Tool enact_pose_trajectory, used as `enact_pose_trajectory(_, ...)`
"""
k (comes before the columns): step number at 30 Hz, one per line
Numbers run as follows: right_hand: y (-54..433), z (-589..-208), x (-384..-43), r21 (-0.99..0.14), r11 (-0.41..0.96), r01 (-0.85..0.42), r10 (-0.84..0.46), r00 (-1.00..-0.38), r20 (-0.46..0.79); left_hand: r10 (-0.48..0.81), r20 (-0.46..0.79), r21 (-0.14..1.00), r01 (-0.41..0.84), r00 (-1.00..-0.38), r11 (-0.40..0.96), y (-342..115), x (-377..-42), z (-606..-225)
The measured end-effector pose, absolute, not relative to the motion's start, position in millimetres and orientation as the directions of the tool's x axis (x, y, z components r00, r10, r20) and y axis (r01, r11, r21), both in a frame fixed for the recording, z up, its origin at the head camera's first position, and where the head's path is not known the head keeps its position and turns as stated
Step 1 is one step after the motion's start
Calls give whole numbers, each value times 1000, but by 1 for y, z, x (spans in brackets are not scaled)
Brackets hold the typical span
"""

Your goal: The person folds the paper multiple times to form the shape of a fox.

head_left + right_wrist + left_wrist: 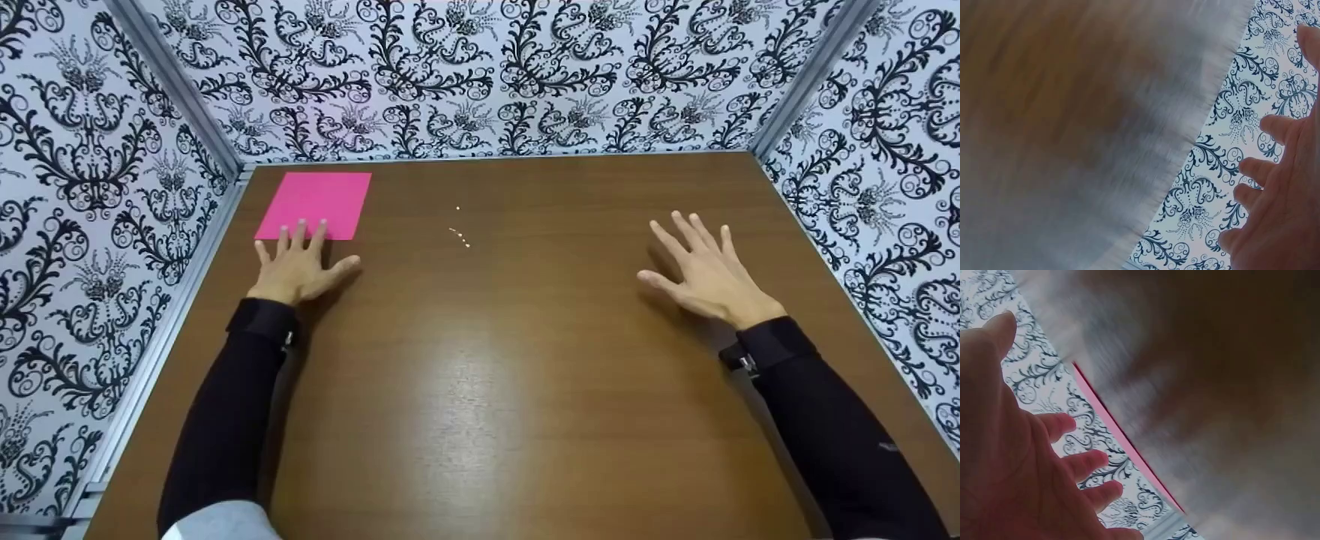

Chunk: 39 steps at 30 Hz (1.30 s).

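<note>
My left hand (pixel 296 270) is palm down with fingers spread, its fingertips overlapping the near edge of a pink square sheet (pixel 319 202) in the head view. That sheet lies flat at the table's far left corner and shows as a thin pink strip (pixel 1123 439) in the left wrist view. Over the right part of the table my right hand (pixel 709 277) is spread too, thumb pointing left, with nothing in it. Several tiny pale bits (pixel 460 238) lie on the wood between the hands, towards the back.
The brown wooden table (pixel 480 360) has a glossy surface with a light reflection. Patterned black-and-white panels (pixel 465 82) stand along its back, left and right sides, joined by grey metal posts (pixel 180 82). Black sleeves (pixel 225 405) cover both forearms.
</note>
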State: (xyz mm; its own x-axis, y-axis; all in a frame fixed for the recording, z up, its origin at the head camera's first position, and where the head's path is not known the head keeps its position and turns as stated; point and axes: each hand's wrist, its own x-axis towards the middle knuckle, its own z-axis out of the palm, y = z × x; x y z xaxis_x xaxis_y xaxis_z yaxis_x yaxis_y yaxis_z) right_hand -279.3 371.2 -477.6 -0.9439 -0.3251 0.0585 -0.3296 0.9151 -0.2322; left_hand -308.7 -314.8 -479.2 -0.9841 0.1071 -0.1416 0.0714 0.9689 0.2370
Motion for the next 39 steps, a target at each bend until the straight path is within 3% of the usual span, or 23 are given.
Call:
enact_pose_trajectory(13,361,-480,-275,-266,898,-349,-344,-937,70,112,-214,262,53,-970,964,-317,-333,-481)
enact_pose_trajectory(39,318,-476,-284,-292,839,-460,-428,-888,169,204,-186,241,157,-961,958,-255,-312,-467)
